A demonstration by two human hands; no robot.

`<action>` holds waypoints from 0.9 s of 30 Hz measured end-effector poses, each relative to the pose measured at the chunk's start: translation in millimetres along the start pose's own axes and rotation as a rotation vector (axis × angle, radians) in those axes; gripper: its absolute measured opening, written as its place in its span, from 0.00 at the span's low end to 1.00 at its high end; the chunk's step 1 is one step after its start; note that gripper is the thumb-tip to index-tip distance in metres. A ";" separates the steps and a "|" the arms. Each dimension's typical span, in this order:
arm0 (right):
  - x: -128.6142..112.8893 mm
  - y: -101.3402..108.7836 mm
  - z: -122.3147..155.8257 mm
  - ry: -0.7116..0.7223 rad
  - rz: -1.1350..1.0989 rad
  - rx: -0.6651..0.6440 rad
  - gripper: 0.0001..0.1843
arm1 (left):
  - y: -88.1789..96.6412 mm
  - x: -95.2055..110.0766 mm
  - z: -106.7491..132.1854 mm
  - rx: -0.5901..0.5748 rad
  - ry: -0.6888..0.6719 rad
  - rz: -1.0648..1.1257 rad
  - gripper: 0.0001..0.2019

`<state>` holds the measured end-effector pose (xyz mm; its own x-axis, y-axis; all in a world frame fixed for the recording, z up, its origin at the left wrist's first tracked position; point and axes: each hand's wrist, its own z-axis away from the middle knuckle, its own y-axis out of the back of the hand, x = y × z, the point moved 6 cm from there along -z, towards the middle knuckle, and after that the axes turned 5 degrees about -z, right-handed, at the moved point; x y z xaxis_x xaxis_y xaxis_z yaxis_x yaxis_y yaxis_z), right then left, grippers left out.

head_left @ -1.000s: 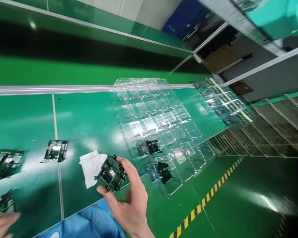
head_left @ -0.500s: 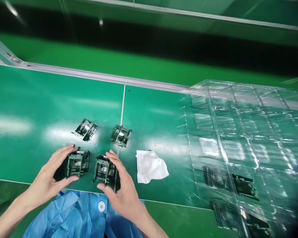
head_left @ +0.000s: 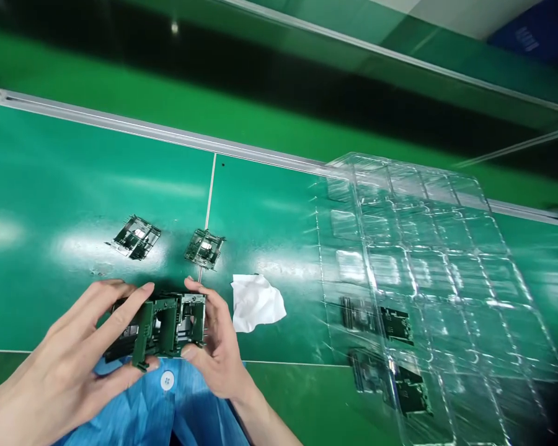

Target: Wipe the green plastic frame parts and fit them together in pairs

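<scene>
We grasp a dark green block (head_left: 168,325) at the near edge of the table (head_left: 270,210). Left hand (head_left: 81,341) wraps its left side; right hand (head_left: 218,353) clasps its right end, the block between our palms. Two small frames (head_left: 204,249) lie beyond our grip, a white cloth (head_left: 256,303) to the right.

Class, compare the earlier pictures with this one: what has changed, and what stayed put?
Two dark green boxy assemblies, held apart before, have been brought close together between the left grip and right grip; both are still held. The crumpled white sheet and two assemblies beyond stayed put.
</scene>
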<state>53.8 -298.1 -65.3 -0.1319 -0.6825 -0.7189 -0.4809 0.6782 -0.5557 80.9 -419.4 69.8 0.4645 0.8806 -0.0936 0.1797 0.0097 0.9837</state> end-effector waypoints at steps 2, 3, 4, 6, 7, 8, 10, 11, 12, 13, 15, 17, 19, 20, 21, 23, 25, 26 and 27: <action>0.6 -0.9 1.3 0.008 -0.028 0.001 0.33 | 2.0 2.4 -1.2 0.017 -0.050 -0.033 0.30; 1.0 -1.1 2.1 0.013 -0.036 0.005 0.33 | 2.7 3.4 -1.4 0.025 -0.064 -0.042 0.30; 1.4 -1.3 2.9 0.017 -0.041 0.008 0.33 | 3.0 4.1 -1.3 0.030 -0.067 -0.043 0.30; 1.8 -1.7 4.4 0.024 -0.047 0.011 0.33 | 3.9 5.2 -0.2 0.046 -0.054 -0.029 0.30; 1.7 -2.0 4.9 0.027 -0.048 0.009 0.33 | 4.4 6.2 0.7 0.056 -0.053 -0.025 0.31; 1.6 -2.1 5.2 0.029 -0.049 0.006 0.33 | 4.5 7.1 1.7 0.063 -0.054 -0.024 0.32; 1.2 -1.9 5.1 0.033 -0.048 0.002 0.34 | 4.4 7.1 3.2 0.072 -0.048 -0.024 0.34; 0.6 -1.2 4.9 0.039 -0.049 0.005 0.33 | 3.7 6.1 3.5 0.071 -0.043 -0.023 0.34; -0.3 -0.2 4.8 0.049 -0.045 0.013 0.33 | 2.1 4.8 3.7 0.058 -0.044 -0.020 0.34; -1.7 1.1 4.9 0.060 -0.029 0.025 0.34 | 0.5 3.2 3.7 0.050 -0.049 -0.012 0.34; -5.9 3.4 5.8 0.077 0.059 0.051 0.35 | -3.3 -1.1 3.8 0.039 -0.056 0.029 0.34; -11.8 5.0 7.6 0.076 0.200 0.069 0.36 | -8.1 -6.8 4.8 0.030 -0.035 0.111 0.34; -18.8 5.1 9.7 0.073 0.338 0.064 0.39 | -12.9 -12.7 7.1 0.030 0.010 0.199 0.34; -22.3 4.7 10.6 0.074 0.394 0.056 0.40 | -15.6 -14.8 8.7 0.022 0.028 0.234 0.34; -25.7 4.2 11.2 0.079 0.440 0.046 0.41 | -18.0 -16.3 10.4 0.014 0.042 0.263 0.33; -31.1 2.9 11.5 0.099 0.508 0.028 0.41 | -21.9 -17.7 13.2 -0.007 0.059 0.311 0.33; -34.9 1.6 10.8 0.125 0.543 0.018 0.41 | -23.1 -17.7 14.1 -0.017 0.065 0.350 0.33; -36.2 1.0 10.2 0.137 0.551 0.013 0.41 | -23.2 -17.6 13.8 -0.019 0.068 0.361 0.34; -37.1 0.7 9.6 0.142 0.558 0.012 0.41 | -22.7 -17.8 13.4 -0.013 0.074 0.368 0.34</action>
<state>66.7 -269.7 -43.0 -0.4788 -0.2495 -0.8417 -0.2955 0.9486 -0.1131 80.2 -441.7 47.1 0.4322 0.8580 0.2776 0.0012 -0.3083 0.9513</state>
